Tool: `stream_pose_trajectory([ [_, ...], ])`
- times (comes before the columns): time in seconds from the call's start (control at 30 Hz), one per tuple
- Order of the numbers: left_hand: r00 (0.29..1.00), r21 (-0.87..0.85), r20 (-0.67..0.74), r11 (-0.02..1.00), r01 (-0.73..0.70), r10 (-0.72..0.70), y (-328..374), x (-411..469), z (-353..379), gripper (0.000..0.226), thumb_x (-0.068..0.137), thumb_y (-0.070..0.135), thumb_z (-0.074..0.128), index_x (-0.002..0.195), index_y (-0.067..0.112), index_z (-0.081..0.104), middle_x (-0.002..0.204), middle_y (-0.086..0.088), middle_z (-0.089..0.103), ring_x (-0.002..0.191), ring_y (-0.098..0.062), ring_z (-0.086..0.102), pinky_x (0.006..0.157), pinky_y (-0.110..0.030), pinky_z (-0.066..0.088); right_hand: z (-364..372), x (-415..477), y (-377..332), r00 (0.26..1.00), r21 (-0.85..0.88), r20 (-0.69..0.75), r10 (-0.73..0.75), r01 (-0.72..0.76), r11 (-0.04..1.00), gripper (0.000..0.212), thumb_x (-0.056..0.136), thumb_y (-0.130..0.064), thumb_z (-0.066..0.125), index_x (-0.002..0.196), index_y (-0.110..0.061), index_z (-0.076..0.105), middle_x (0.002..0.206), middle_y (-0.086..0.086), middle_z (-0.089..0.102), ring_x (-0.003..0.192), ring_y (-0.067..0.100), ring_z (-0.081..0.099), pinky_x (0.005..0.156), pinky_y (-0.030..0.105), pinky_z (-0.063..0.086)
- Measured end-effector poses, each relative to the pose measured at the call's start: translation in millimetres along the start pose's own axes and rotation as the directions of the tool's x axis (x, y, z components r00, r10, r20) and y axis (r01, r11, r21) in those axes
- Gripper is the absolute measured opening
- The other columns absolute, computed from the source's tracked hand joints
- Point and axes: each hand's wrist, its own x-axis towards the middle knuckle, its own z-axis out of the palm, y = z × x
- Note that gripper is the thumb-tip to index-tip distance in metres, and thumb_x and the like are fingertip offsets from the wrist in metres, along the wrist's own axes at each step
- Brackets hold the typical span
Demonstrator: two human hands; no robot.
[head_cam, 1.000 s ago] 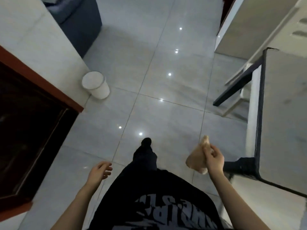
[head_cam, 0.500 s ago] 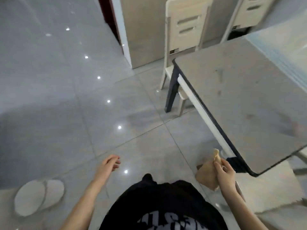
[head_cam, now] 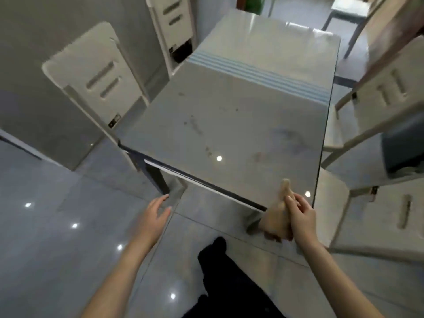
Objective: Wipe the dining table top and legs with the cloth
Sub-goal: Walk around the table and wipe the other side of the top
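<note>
The dining table (head_cam: pixel 229 125) fills the middle of the view, its glossy grey top marked with smudges and small spots. One dark leg (head_cam: pixel 158 180) shows under its near left corner. My right hand (head_cam: pixel 300 216) is shut on a bunched tan cloth (head_cam: pixel 276 216), held at the table's near right corner, just off the edge. The cloth's tip sticks up over the top; I cannot tell if it touches. My left hand (head_cam: pixel 156 212) hangs open below the near edge, holding nothing.
Two pale chairs (head_cam: pixel 98 88) stand along the table's left side and two more (head_cam: pixel 385 106) on the right, pushed close. A dark object (head_cam: pixel 403 150) rests on a right chair's seat. Glossy grey floor tiles (head_cam: pixel 57 237) lie at the left. My dark trouser leg (head_cam: pixel 215 267) is below.
The view has swung from the floor and white bin round to face the table's end. My right hand with the cloth has come up to the table's near corner.
</note>
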Motion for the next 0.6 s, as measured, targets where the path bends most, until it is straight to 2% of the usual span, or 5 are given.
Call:
stream_pose_trajectory([
  [0.1, 0.988, 0.150, 0.061, 0.978, -0.147, 0.139, 35, 64, 16, 0.065, 0.080, 0.050, 0.042, 0.133, 0.015, 0.055, 0.136, -0.002, 0.054, 0.127, -0.019, 0.049, 0.106, -0.028, 0.034, 12, 45, 4, 0.996, -0.074, -0.085, 0.038, -0.044, 0.996, 0.026, 0.095, -0.022, 0.059, 0.118, -0.010, 0.062, 0.101, 0.008, 0.068, 0.086, 0.015, 0.061, 0.069, 0.020, 0.046],
  [0.23, 0.922, 0.270, 0.228, 0.889, -0.369, 0.313, 69, 142, 54, 0.069, 0.079, 0.050, 0.036, 0.136, 0.013, 0.052, 0.140, -0.005, 0.051, 0.132, -0.022, 0.045, 0.111, -0.021, 0.022, 31, 107, 19, 0.973, -0.271, -0.232, -0.003, -0.062, 0.961, 0.030, 0.093, -0.022, 0.062, 0.120, -0.011, 0.055, 0.102, 0.010, 0.064, 0.091, 0.025, 0.061, 0.074, 0.029, 0.043],
  [0.37, 0.820, 0.289, 0.382, 0.788, -0.544, 0.426, 87, 196, 98, 0.064, 0.086, 0.045, 0.036, 0.141, 0.015, 0.045, 0.148, -0.002, 0.042, 0.140, -0.022, 0.034, 0.118, -0.027, 0.018, 65, 149, 40, 0.941, -0.640, -0.326, -0.086, -0.153, 0.753, 0.031, 0.092, -0.021, 0.059, 0.117, -0.003, 0.055, 0.106, 0.028, 0.058, 0.097, 0.043, 0.056, 0.085, 0.045, 0.044],
  [0.5, 0.704, 0.331, 0.430, 0.626, -0.706, 0.566, 111, 246, 132, 0.056, 0.086, 0.031, 0.042, 0.137, 0.010, 0.050, 0.142, -0.007, 0.050, 0.134, -0.028, 0.042, 0.114, -0.030, 0.022, 115, 153, 57, 0.941, -0.827, -0.303, -0.150, -0.181, 0.533, 0.041, 0.087, -0.030, 0.062, 0.116, -0.002, 0.055, 0.105, 0.029, 0.056, 0.093, 0.045, 0.056, 0.084, 0.048, 0.048],
  [0.6, 0.633, 0.346, 0.463, 0.530, -0.774, 0.621, 134, 292, 153, 0.058, 0.083, 0.023, 0.041, 0.138, 0.009, 0.047, 0.144, -0.008, 0.048, 0.135, -0.029, 0.039, 0.114, -0.037, 0.025, 135, 137, 69, 0.929, -0.865, -0.199, -0.312, -0.017, 0.502, 0.041, 0.089, -0.035, 0.050, 0.117, -0.007, 0.059, 0.100, 0.020, 0.059, 0.081, 0.037, 0.054, 0.071, 0.043, 0.051],
])
